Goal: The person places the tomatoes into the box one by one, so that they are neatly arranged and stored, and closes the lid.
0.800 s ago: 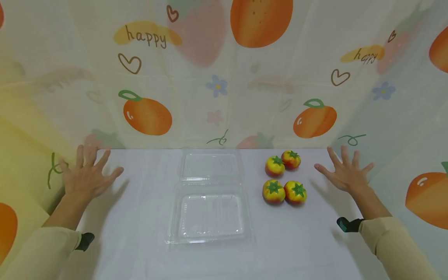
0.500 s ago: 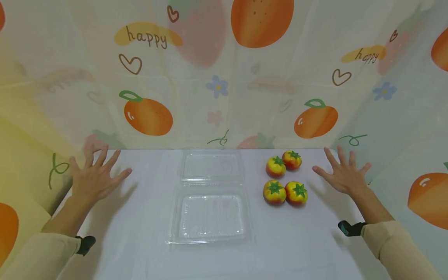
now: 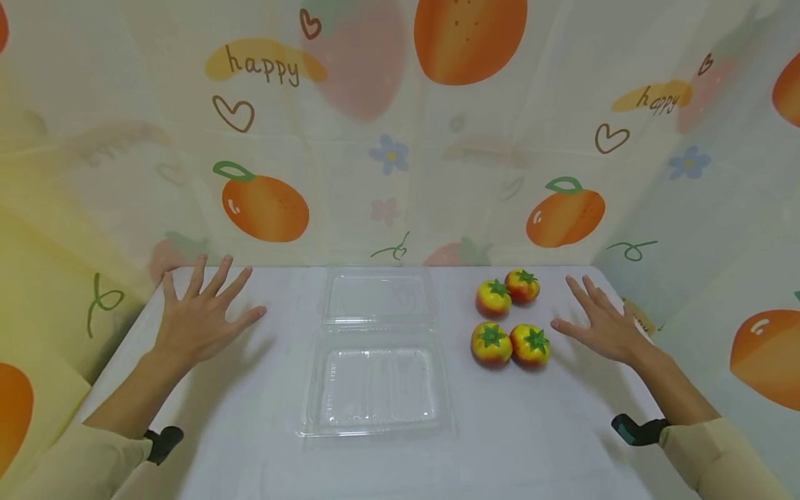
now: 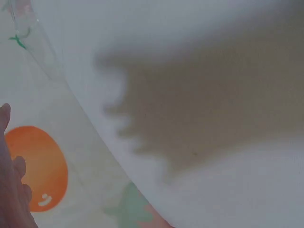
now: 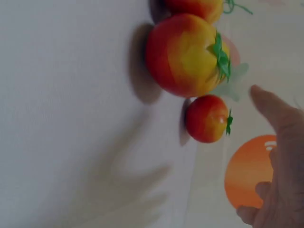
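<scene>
Above the left part of the table, my left hand point(image 3: 196, 323) is spread with straight fingers and touches nothing. In the left wrist view, part of that hand point(image 4: 14, 185) shows at the lower left edge. My right hand point(image 3: 603, 323), its fingers extended, hovers to the right of several red-and-yellow tomato-like fruits point(image 3: 492, 344) with green star-shaped tops. The right wrist view has the hand point(image 5: 282, 161) at the right edge, apart from the fruits point(image 5: 183, 54). Between the hands lies a clear plastic clamshell box point(image 3: 378, 385), its lid point(image 3: 378, 295) folded back.
A white cloth point(image 3: 500, 444) covers the table. Behind and at both sides hangs a curtain point(image 3: 462, 201) printed with fruit, hearts and words. The fruits sit in two pairs, one behind the other, to the right of the box.
My left hand has moved right, toward the box. The right hand has shifted slightly left and turned, its fingers closer together. Box and fruits stay where they were.
</scene>
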A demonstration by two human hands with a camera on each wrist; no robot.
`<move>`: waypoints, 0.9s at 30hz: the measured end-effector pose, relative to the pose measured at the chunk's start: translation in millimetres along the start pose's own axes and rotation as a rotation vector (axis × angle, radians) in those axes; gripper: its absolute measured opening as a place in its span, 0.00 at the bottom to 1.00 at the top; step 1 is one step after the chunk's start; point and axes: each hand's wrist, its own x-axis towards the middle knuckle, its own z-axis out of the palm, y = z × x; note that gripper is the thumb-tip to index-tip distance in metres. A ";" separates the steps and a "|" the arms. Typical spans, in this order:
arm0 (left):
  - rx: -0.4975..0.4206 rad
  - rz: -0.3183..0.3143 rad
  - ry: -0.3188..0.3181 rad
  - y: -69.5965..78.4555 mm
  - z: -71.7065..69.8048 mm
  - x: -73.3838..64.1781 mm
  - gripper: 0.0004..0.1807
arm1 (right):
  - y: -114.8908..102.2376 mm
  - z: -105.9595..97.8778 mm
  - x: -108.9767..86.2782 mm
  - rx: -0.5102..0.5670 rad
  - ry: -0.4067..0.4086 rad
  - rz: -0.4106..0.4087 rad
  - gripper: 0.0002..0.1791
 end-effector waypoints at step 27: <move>-0.221 0.228 -0.210 70.8 7.5 -1.9 0.41 | -3.4 31.8 -18.7 0.518 -0.080 -0.225 0.46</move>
